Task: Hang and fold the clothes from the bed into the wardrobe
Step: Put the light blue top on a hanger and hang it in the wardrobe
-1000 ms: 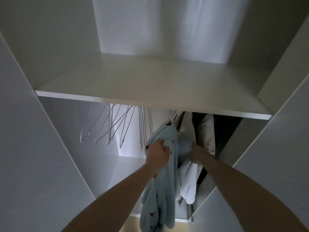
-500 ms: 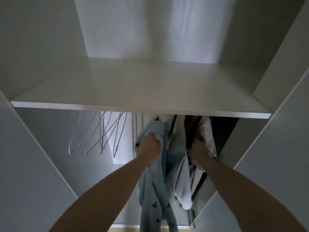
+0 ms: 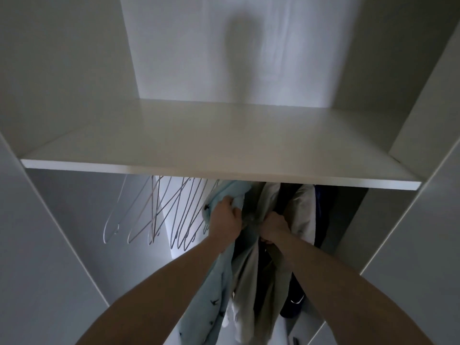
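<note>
left hand [image 3: 225, 220] grips blue garment [image 3: 211, 290] | right hand [image 3: 272, 226] grips grey garment [image 3: 249, 282] | white shelf [image 3: 199, 158] above

Lt blue garment [image 3: 214, 282] w/ small dark bird print; white shelf [image 3: 199, 145]; pale wire hangers [image 3: 159, 215].

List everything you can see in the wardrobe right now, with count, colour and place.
white wardrobe shelf: one, white, across the middle.
bare wire hangers: several, pale, under the shelf at left.
light blue patterned garment: one, hanging at centre.
pale grey garment: one, right of the blue one.
white garment: one, further right.
dark garments: count unclear, far right.
left hand: grips the blue garment.
right hand: grips the hanging clothes.
</note>
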